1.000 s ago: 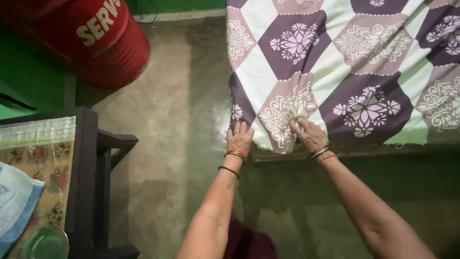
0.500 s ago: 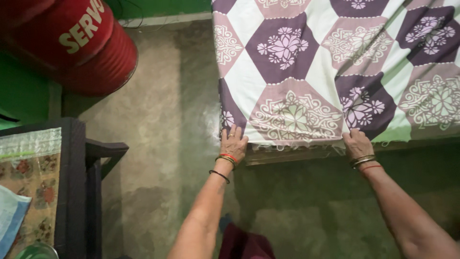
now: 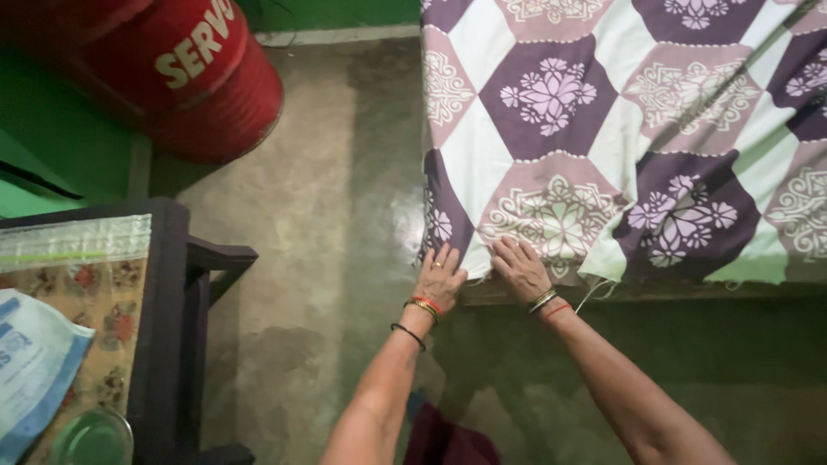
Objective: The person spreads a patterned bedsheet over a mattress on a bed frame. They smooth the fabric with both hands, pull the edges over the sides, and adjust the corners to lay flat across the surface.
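A bedsheet (image 3: 603, 112) with purple, mauve and white hexagons and flower prints covers a bed at the upper right. My left hand (image 3: 441, 277) grips the sheet's near left corner at the bed's edge. My right hand (image 3: 519, 269) lies flat on the sheet's near hem just beside it, fingers spread and pressing the cloth down. Both wrists carry bangles and thread bands. The wooden bed frame (image 3: 655, 291) shows under the hem.
A red metal drum (image 3: 185, 77) stands at the upper left by a green wall. A dark wooden table (image 3: 168, 327) at the lower left holds a floral cloth, a blue-white bag (image 3: 30, 370) and a green glass bowl (image 3: 90, 437). Bare concrete floor (image 3: 319, 258) lies between.
My right hand has slid left along the sheet's hem, from far right to close beside my left hand. The left hand stays at the corner. The camera shifted slightly.
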